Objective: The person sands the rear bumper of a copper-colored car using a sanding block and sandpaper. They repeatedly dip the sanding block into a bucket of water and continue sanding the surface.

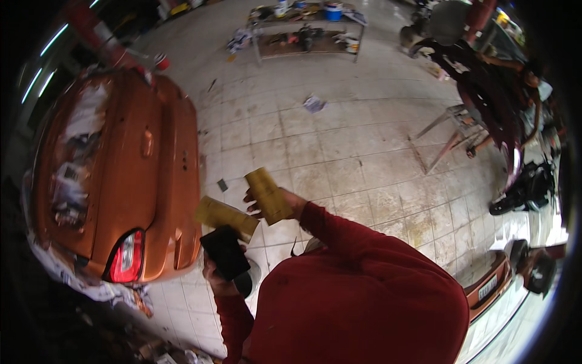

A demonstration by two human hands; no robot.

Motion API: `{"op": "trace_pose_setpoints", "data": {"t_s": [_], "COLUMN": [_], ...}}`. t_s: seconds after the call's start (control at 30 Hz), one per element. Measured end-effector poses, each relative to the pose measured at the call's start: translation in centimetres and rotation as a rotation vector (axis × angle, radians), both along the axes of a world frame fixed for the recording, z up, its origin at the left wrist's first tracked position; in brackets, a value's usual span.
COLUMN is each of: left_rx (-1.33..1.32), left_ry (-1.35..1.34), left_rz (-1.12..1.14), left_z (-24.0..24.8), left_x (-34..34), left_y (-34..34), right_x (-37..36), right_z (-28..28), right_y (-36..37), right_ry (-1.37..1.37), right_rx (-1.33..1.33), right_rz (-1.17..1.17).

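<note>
My left hand (216,280) grips a flat black rectangular block (225,252), its exact kind not plain. Just beyond it a mustard-yellow strip (227,217), like sandpaper, lies at a slant. Its near edge passes behind the black block, so I cannot tell which hand bears it. A second yellow strip (268,195) is held tilted upright in my right hand (294,205), whose fingers show along its left edge. Both hands are in front of my chest, beside the orange car's rear (167,182).
The car's red-and-white tail lamp (126,258) is near my left side. Small dark scrap (222,184) and crumpled paper (314,104) lie on the tiled floor. A metal table (308,48) stands far ahead. At right, another person (533,79) is beside a dark bumper (485,97) on a stand.
</note>
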State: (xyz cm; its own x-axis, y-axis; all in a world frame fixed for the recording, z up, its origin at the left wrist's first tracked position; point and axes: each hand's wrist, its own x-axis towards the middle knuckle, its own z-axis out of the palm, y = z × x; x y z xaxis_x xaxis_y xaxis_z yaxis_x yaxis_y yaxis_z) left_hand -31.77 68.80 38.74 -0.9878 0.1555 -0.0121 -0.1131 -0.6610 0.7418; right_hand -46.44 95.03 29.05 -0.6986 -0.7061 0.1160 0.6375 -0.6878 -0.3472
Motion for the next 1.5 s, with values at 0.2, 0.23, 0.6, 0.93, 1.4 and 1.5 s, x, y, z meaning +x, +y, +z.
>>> {"op": "trace_pose_setpoints", "data": {"t_s": [0.2,0.23,0.6,0.93,1.4,1.5], "left_rx": [0.148,0.170,0.123,-0.106,-0.235,-0.234], "left_ry": [0.136,0.136,-0.016,-0.227,-0.267,-0.241], "left_rz": [-0.010,-0.027,-0.087,0.002,-0.039,-0.042], "left_z": [0.1,0.0,-1.7,0.3,0.4,0.8], "left_x": [-0.5,-0.6,-5.0,-2.6,-1.9,-1.9], "left_y": [-1.3,-1.6,2.2,1.9,-0.7,-0.8], "right_x": [0.4,0.6,0.1,-1.1,-2.1,-2.0], "right_z": [-2.7,-2.6,-4.1,2.9,4.6,5.3], "right_y": [0.0,-1.0,-5.6,-6.0,-0.7,-0.8], "right_ry": [-0.180,-0.198,0.274,-0.198,-0.041,-0.032], "right_rx": [-0.096,0.125,-0.047,-0.237,0.529,0.520], "right_rz": [0.034,0.005,-0.020,0.136,0.207,0.204]}}
